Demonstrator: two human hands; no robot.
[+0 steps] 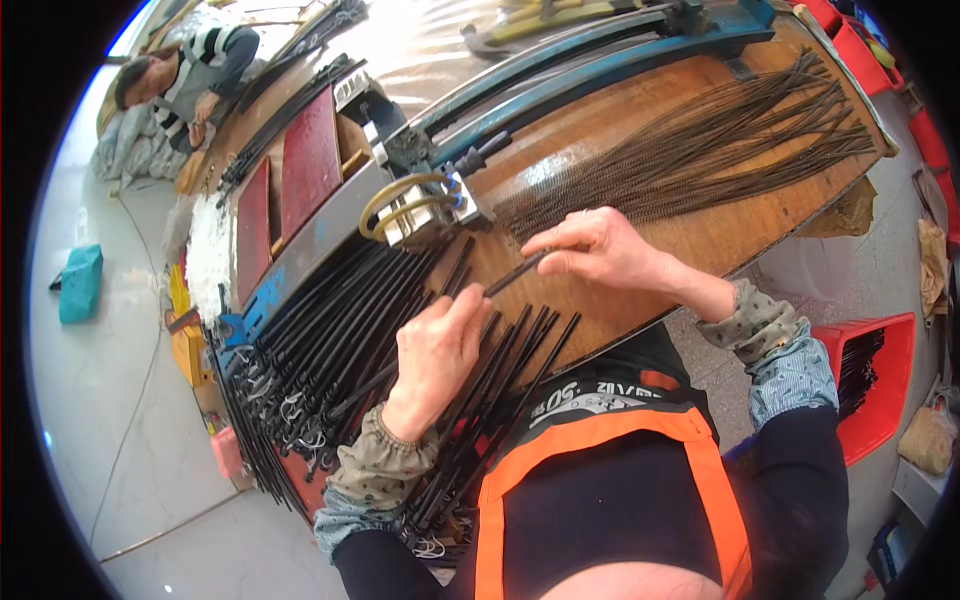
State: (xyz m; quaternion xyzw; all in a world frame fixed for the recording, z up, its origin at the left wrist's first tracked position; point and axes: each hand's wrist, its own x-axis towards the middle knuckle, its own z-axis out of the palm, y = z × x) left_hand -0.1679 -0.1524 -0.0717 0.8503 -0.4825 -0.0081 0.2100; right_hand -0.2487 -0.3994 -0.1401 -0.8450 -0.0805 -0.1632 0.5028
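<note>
Below hand-held rod (515, 273), white lettering (612, 391)

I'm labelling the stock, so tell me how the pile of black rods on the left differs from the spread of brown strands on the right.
Colour: the black rods are dark black; the brown strands are dull brown.
Thickness: each rod looks thicker than each strand.
Line: the rods look mostly straight; many strands curve gently.
Ends: pale bits show among the rods' lower ends; none show on the strands.
Both are groups of many long, slender pieces.
</note>
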